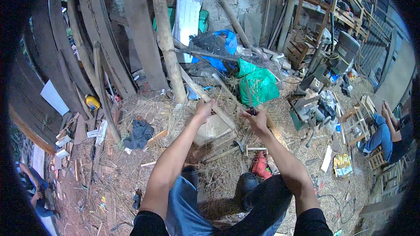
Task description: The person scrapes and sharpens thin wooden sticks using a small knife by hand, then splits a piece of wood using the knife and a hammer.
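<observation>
My left hand (204, 110) is closed, its fingers wrapped at a long pale wooden strip (223, 116) that slants from the upper left down to the right. In my right hand (258, 119) is a knife (248, 95), gripped by its dark handle with the blade pointing up and away from me. Below my hands sits a pale, flat-topped block (213, 131), with a hammer (240, 144) at its right side. A red power tool (261, 165) lies on the straw near my right foot, its type partly hidden.
A green plastic bag (258, 82) and a wooden post (164, 39) stand ahead. Dark cloth (139, 134) lies left; a yellow sack (342, 166) and a machine (313, 109) are right. People sit at both edges. Straw and wood scraps cover the ground.
</observation>
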Tool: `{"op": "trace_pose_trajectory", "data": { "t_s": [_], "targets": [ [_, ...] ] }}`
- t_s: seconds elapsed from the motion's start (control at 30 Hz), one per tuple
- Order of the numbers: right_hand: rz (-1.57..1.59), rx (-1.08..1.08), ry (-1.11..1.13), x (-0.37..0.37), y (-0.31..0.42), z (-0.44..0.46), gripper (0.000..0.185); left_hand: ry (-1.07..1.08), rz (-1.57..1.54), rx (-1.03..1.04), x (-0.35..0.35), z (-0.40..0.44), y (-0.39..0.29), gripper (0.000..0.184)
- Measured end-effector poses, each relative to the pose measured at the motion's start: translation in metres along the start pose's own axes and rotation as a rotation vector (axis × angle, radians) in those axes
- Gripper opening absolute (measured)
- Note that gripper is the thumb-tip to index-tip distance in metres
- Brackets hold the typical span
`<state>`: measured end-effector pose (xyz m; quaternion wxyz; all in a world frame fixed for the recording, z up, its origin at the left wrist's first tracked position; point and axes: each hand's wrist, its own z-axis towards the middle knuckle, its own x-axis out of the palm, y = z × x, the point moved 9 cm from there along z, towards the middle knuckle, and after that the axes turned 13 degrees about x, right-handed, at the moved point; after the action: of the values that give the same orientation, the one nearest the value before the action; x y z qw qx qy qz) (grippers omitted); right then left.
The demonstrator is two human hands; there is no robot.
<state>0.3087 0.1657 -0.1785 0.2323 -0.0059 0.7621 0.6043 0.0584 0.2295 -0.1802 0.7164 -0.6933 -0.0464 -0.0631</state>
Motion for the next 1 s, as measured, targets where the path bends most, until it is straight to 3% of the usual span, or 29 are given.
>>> {"op": "trace_pose_trajectory", "data": {
  "t_s": [0.07, 0.1, 0.13, 0.2, 0.23, 0.27, 0.4, 0.47, 0.53, 0.6, 0.67, 0.73, 0.8, 0.83, 0.9, 1.0],
  "targets": [
    [0.099, 0.09, -0.113, -0.016, -0.007, 0.004, 0.016, 0.012, 0.285, 0.075, 0.0, -0.019, -0.031, 0.029],
    [0.146, 0.136, -0.167, -0.023, -0.013, 0.006, 0.015, 0.101, 0.574, 0.182, -0.002, -0.019, -0.039, 0.037],
    [0.145, 0.132, -0.166, -0.027, -0.013, 0.007, 0.015, 0.098, 0.573, 0.184, -0.002, -0.021, -0.036, 0.037],
    [0.367, 0.116, 0.002, -0.026, -0.015, 0.013, 0.015, 0.247, 0.6, -0.027, 0.009, -0.03, -0.012, 0.039],
    [0.258, -0.017, -0.1, -0.023, -0.05, 0.052, 0.016, 0.244, 0.6, -0.019, 0.011, -0.032, -0.011, 0.039],
    [0.26, -0.024, -0.099, -0.023, -0.041, 0.046, 0.016, 0.304, 0.556, -0.037, 0.018, -0.035, -0.001, 0.038],
    [0.295, 0.015, 0.036, -0.012, -0.008, 0.007, 0.018, 0.503, 0.467, -0.075, 0.034, -0.029, 0.064, 0.037],
    [0.284, -0.097, 0.068, -0.004, -0.003, 0.014, 0.02, 0.571, 0.464, -0.063, 0.042, -0.026, 0.068, 0.037],
    [0.34, -0.186, 0.113, 0.001, 0.013, 0.005, 0.021, 0.813, 0.497, -0.254, 0.053, -0.043, 0.069, 0.03],
    [0.42, -0.021, 0.244, 0.005, 0.024, -0.015, 0.02, 0.71, 0.498, -0.237, 0.055, -0.046, 0.058, 0.028],
    [0.42, -0.002, 0.24, 0.006, 0.03, -0.02, 0.019, 0.571, 0.562, 0.042, 0.055, -0.039, 0.016, 0.031],
    [0.419, 0.017, 0.236, 0.008, 0.035, -0.025, 0.019, 0.534, 0.408, 0.008, 0.06, -0.042, -0.002, 0.032],
    [0.49, 0.092, 0.249, 0.012, 0.038, -0.031, 0.019, 0.366, 0.13, 0.092, 0.062, -0.038, -0.026, 0.026],
    [0.491, 0.091, 0.252, 0.013, 0.043, -0.035, 0.019, 0.363, 0.132, 0.093, 0.064, -0.039, -0.031, 0.026],
    [0.429, 0.033, 0.246, 0.017, 0.055, -0.042, 0.022, 0.343, 0.099, 0.297, 0.068, -0.041, -0.06, 0.027],
    [0.366, -0.001, 0.299, 0.026, 0.064, -0.051, 0.022, 0.365, 0.134, 0.373, 0.072, -0.05, -0.081, 0.024]
  ]
}}
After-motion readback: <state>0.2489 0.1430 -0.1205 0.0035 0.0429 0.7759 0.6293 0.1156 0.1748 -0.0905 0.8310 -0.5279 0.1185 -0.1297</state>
